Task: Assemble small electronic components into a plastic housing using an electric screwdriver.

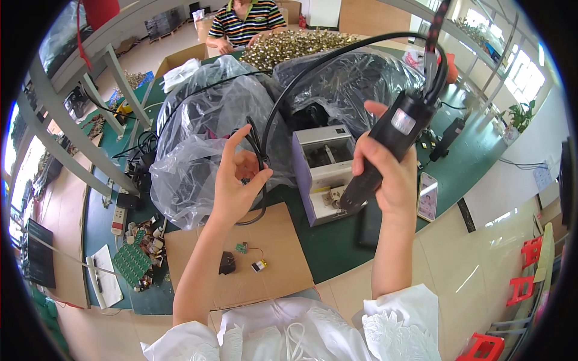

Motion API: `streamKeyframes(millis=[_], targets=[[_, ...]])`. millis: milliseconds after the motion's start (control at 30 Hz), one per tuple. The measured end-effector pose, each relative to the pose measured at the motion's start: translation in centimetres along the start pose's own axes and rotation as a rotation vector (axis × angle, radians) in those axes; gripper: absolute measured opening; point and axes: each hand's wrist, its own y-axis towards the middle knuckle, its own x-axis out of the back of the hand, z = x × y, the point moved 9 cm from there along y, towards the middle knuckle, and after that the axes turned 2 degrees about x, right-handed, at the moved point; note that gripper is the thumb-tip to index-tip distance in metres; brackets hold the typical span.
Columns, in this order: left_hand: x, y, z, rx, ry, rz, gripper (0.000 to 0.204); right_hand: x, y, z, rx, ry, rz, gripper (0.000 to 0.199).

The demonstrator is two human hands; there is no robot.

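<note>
Brown cardboard sheet [274,253] lies nearest on the green worktop [337,246], carrying a small green circuit board with thin wires [242,247], a black block and a tiny yellow-edged part. Above it the left hand [235,180] pinches thin black cable [259,150] between thumb and forefinger, other fingers spread. At three o'clock from it, the right hand [388,174] is clamped round a black pen-shaped electric screwdriver [385,150], long axis tilted from seven to one o'clock, tip down at the grey-and-white box-shaped machine [325,171]. Further off, at twelve o'clock, sit clear plastic bags [205,126].
</note>
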Motion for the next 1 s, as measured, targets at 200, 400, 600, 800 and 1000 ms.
streamKeyframes(millis=[200, 400, 600, 800, 1000], targets=[[1.2, -1.0, -0.7, -0.084, -0.203, -0.172, 0.073, -3.2, -2.5, -4.0, -0.171, 0.369, 0.139, 0.069], [3.3, -1.1, 3.6, 0.128, -0.242, -0.221, 0.050, -3.4, -4.8, -5.5, -0.069, 0.228, 0.117, 0.064], [3.6, -0.7, 2.4, 0.143, -0.141, -0.217, 0.027, 0.1, -6.0, -5.9, -0.052, 0.204, -0.114, 0.055], [6.7, 2.2, 0.5, -0.128, 0.085, -0.319, 0.029, 1.1, -6.3, -5.7, -0.044, 0.174, -0.153, 0.055], [6.1, 1.7, 0.5, -0.226, 0.216, -0.328, 0.026, 4.5, -8.2, -5.4, 0.085, -0.181, -0.326, 0.052]])
